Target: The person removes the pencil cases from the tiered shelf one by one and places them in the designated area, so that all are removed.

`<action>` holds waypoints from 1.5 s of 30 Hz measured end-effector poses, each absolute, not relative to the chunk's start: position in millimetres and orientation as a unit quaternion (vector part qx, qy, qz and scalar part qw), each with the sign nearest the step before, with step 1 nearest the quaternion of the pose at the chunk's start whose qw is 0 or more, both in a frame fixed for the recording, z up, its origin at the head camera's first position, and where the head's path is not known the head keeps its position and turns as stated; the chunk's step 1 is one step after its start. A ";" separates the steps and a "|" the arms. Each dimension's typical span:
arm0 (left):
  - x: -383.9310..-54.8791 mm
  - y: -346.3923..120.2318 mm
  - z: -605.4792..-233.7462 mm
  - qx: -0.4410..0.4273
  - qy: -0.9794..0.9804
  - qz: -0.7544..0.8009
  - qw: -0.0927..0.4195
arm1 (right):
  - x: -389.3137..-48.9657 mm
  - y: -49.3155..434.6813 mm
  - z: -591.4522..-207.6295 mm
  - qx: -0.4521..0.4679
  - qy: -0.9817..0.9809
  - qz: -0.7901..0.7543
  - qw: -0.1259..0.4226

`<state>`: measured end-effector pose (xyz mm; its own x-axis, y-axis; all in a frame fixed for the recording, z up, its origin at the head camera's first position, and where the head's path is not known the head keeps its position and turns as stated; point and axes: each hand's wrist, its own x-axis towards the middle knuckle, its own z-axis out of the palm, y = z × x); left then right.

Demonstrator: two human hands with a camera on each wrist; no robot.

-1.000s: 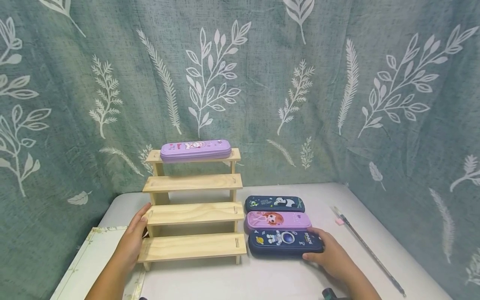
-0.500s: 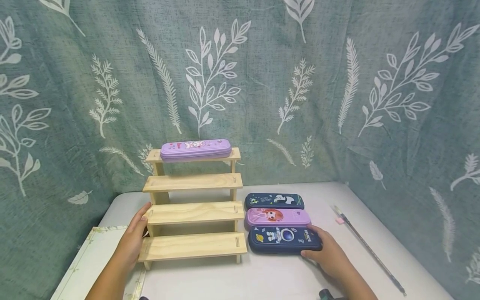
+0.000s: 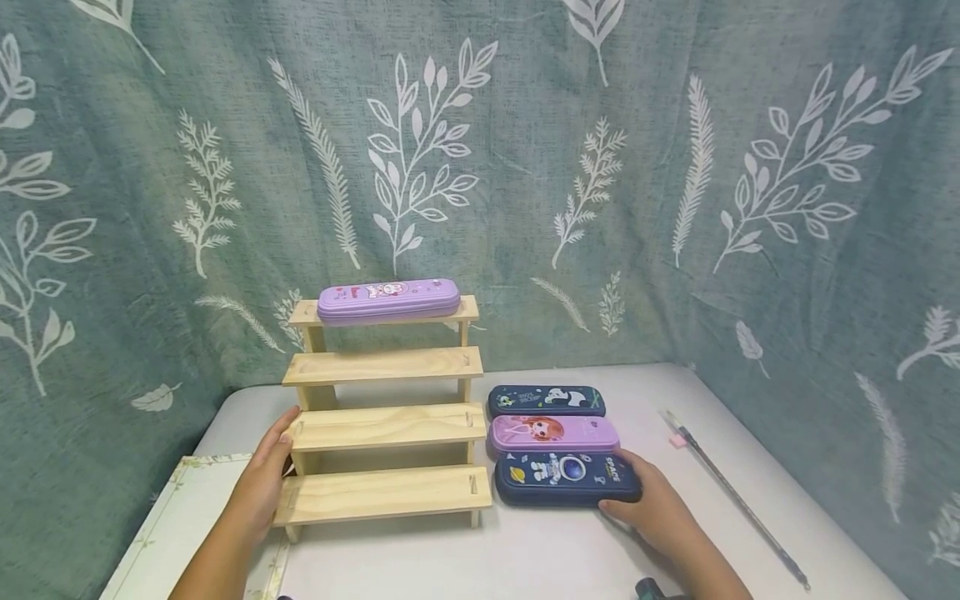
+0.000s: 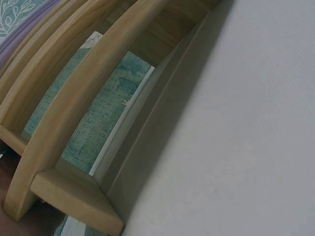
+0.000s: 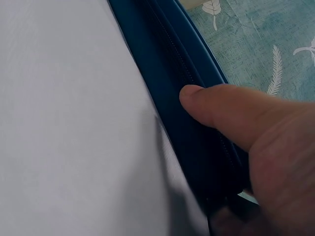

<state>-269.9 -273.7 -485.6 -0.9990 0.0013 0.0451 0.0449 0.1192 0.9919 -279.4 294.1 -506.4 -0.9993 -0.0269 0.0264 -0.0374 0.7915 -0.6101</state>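
Note:
A four-tier wooden stand (image 3: 390, 427) stands on the table, a purple pencil case (image 3: 388, 302) lying on its top tier. My left hand (image 3: 258, 483) rests against the stand's left side, fingers reaching along it; the left wrist view shows only a dark part of that hand by the plank end. To the right of the stand, my right hand (image 3: 656, 504) grips the right end of a dark blue astronaut pencil case (image 3: 555, 479). Its thumb (image 5: 211, 101) presses the zipped front side. Right behind lie a pink pencil case with a girl (image 3: 581, 432) and a navy panda pencil case (image 3: 525, 400).
A long brush (image 3: 738, 496) lies on the right, with a small pink piece (image 3: 677, 441) near its tip. A white patterned board (image 3: 168, 521) lies left of the stand. A dark object (image 3: 648, 588) shows at the bottom edge. A green leaf-print curtain (image 3: 517, 208) hangs behind.
The three pencil cases on the table have shifted slightly away from me, the right hand moving with the astronaut one. The left hand and the stand have kept their places.

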 end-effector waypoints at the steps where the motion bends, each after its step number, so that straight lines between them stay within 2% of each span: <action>1: -270.0 -274.0 -485.6 -0.016 -0.747 -0.664 0.017 | -280.3 294.1 -506.7 0.018 -0.947 0.321 0.008; 10: -271.0 -274.1 -486.1 -0.014 -0.746 -0.666 0.014 | -275.7 289.2 -499.1 0.030 -0.952 0.304 0.014; 20: -266.4 -276.9 -491.8 -0.018 -0.744 -0.667 0.012 | -262.7 247.5 -457.0 0.089 -0.961 0.252 0.073; 30: -266.2 -280.5 -488.7 -0.026 -0.746 -0.665 0.019 | -283.4 196.6 -404.5 0.189 -0.951 0.219 0.107; 38: -268.8 -281.4 -487.0 -0.014 -0.748 -0.663 0.017 | -308.4 163.9 -362.6 0.249 -0.944 0.191 0.100; 45: -269.7 -278.3 -484.0 -0.020 -0.746 -0.666 0.017 | -323.2 135.2 -333.5 0.293 -0.939 0.127 0.127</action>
<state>-269.7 -278.3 -484.0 -0.9986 0.0068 0.0520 0.0524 0.1125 0.9923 -323.2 135.2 -333.5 -0.7960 -0.5186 0.3122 -0.5828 0.7959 -0.1639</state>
